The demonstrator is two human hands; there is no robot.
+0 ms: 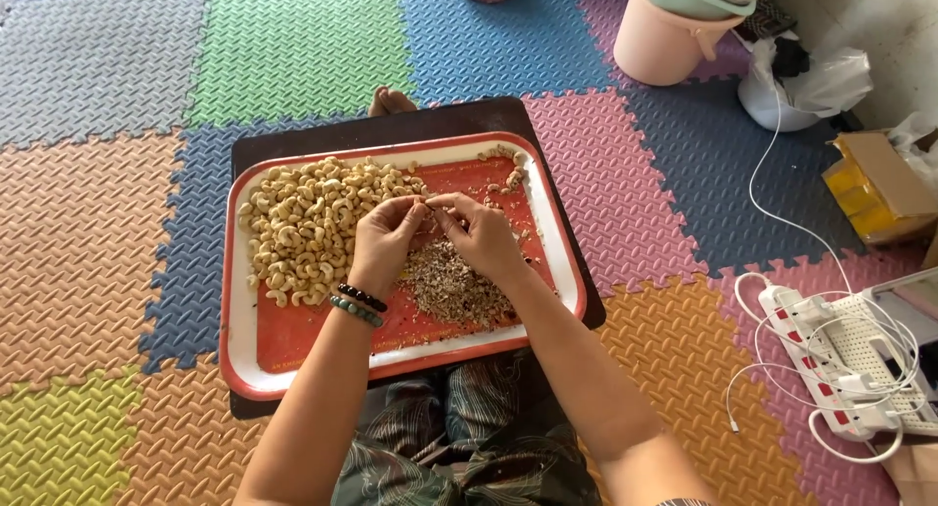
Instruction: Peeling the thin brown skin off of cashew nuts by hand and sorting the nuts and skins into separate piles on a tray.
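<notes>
Both hands, left hand [386, 240] and right hand [484, 234], pinch one cashew [428, 211] over the skin scraps [454, 289]; squeezing too hard could snap the kernel.

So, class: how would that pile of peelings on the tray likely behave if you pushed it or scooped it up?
The peelings look like thin dry flakes, so probably very light and apt to scatter. Pushed across the tray, they would likely smear out rather than move as one. Scooped, they would probably crumble and spill.

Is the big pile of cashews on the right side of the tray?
No, the cashew pile lies on the left part of the tray, with brown peelings heaped nearer the middle.
</notes>
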